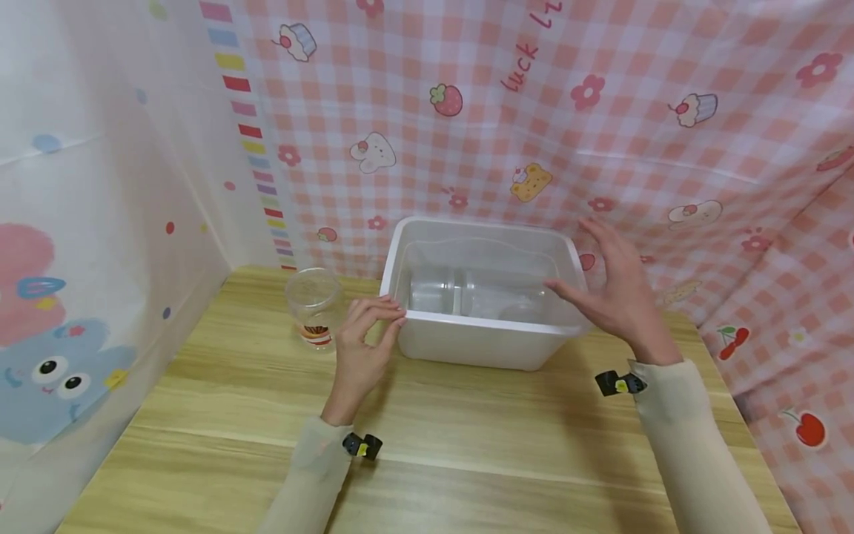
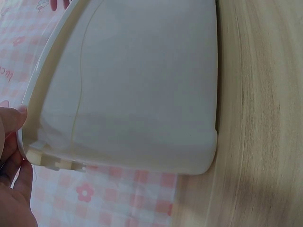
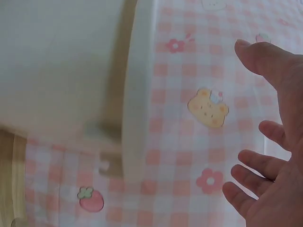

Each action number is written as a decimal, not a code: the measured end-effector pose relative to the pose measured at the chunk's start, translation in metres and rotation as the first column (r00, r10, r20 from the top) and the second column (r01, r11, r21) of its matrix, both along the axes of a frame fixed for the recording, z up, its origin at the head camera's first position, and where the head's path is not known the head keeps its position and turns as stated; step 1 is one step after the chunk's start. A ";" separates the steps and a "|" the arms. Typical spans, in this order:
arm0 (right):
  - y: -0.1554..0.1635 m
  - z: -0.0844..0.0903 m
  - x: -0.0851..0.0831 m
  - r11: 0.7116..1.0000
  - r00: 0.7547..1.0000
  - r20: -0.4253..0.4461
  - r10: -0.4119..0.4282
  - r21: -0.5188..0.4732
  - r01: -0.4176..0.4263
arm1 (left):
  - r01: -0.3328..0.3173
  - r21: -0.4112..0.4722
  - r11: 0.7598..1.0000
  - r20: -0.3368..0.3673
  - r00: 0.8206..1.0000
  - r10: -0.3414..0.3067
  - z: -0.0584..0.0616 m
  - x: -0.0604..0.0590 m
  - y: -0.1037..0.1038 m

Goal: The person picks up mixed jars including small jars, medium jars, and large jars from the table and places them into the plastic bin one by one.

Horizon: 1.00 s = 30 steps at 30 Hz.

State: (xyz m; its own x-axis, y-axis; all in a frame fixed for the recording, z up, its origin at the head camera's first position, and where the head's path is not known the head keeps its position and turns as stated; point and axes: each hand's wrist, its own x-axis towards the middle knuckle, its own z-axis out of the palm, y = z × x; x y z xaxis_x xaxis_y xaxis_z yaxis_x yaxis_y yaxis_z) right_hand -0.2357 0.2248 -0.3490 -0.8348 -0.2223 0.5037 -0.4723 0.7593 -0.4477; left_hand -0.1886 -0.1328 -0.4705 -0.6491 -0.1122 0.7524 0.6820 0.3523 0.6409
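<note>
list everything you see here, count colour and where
bin: 1, white plastic, back middle of the table, against the backdrop
containers: clear, lying inside the bin, count unclear
jar: 1, clear with a red-striped label, on the table left of the bin
table: 1, light wood, under everything
backdrop: 1, pink check with cartoon prints, behind and right
left wall sheet: 1, white with cartoon animals, left
wrist cameras: 2, black, one on each wrist
left hand: 1, fingertips pinching the bin's near left corner rim
right hand: 1, fingers spread, at the bin's right rim; contact unclear
</note>
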 end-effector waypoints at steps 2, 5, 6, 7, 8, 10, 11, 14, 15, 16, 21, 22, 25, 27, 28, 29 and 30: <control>0.006 -0.002 -0.002 1.000 0.999 -0.035 0.001 -0.006 -0.001 | -0.001 -0.001 1.000 0.001 1.000 0.001 0.000 0.000 0.000; 0.014 -0.005 -0.004 1.000 0.998 -0.066 -0.004 -0.019 0.003 | -0.003 -0.003 1.000 0.001 1.000 0.003 0.000 0.001 0.000; 0.017 -0.006 -0.005 1.000 0.998 -0.061 -0.009 -0.025 0.008 | -0.004 -0.003 1.000 0.002 1.000 0.004 0.000 0.001 -0.001; 0.020 -0.007 -0.005 0.999 0.998 -0.057 -0.015 -0.033 0.013 | -0.003 -0.002 1.000 0.003 1.000 0.003 0.000 0.001 -0.001; 0.023 -0.009 -0.005 0.999 0.998 -0.052 -0.024 -0.036 0.022 | -0.002 -0.002 1.000 0.005 1.000 0.002 0.000 0.001 -0.001; 0.029 -0.011 -0.005 0.998 0.998 -0.034 -0.044 -0.047 0.043 | 0.001 0.000 1.000 0.008 1.000 -0.001 0.000 0.001 -0.001; 0.032 -0.013 -0.005 0.997 0.998 -0.024 -0.055 -0.053 0.053 | 0.002 0.001 1.000 0.009 1.000 -0.002 0.000 0.001 -0.001; 0.040 -0.018 -0.005 0.994 0.996 0.012 -0.091 -0.062 0.092 | 0.006 0.003 1.000 0.008 1.000 -0.006 -0.001 0.000 -0.001; 0.042 -0.020 -0.005 0.992 0.994 0.030 -0.104 -0.065 0.105 | 0.006 0.004 1.000 0.008 1.000 -0.006 -0.001 0.000 -0.001; 0.044 -0.021 -0.005 0.991 0.992 0.045 -0.116 -0.068 0.118 | 0.006 0.004 1.000 0.006 1.000 -0.006 -0.001 0.000 -0.001; 0.055 -0.031 -0.005 0.982 0.980 0.100 -0.173 -0.065 0.180 | 0.006 0.005 1.000 0.000 1.000 -0.006 0.001 0.000 -0.001; 0.058 -0.033 -0.005 0.979 0.977 0.107 -0.186 -0.061 0.194 | 0.006 0.005 1.000 -0.001 1.000 -0.006 0.001 0.000 -0.001; 0.064 -0.039 -0.007 0.971 0.964 0.137 -0.226 -0.051 0.235 | 0.007 0.007 1.000 -0.001 1.000 -0.007 0.001 0.000 0.000; 0.069 -0.043 -0.008 0.964 0.955 0.159 -0.249 -0.058 0.261 | 0.006 0.007 1.000 0.000 1.000 -0.006 0.002 0.000 0.000; 0.071 -0.045 -0.008 0.960 0.951 0.167 -0.259 -0.064 0.273 | 0.006 0.007 1.000 -0.001 1.000 -0.006 0.001 0.000 0.000; 0.074 -0.047 -0.009 0.956 0.948 0.170 -0.269 -0.068 0.284 | 0.006 0.008 1.000 -0.002 1.000 -0.006 0.002 0.000 0.000; 0.077 -0.050 -0.010 0.953 0.946 0.171 -0.277 -0.073 0.292 | 0.006 0.007 1.000 -0.003 1.000 -0.006 0.002 0.000 0.000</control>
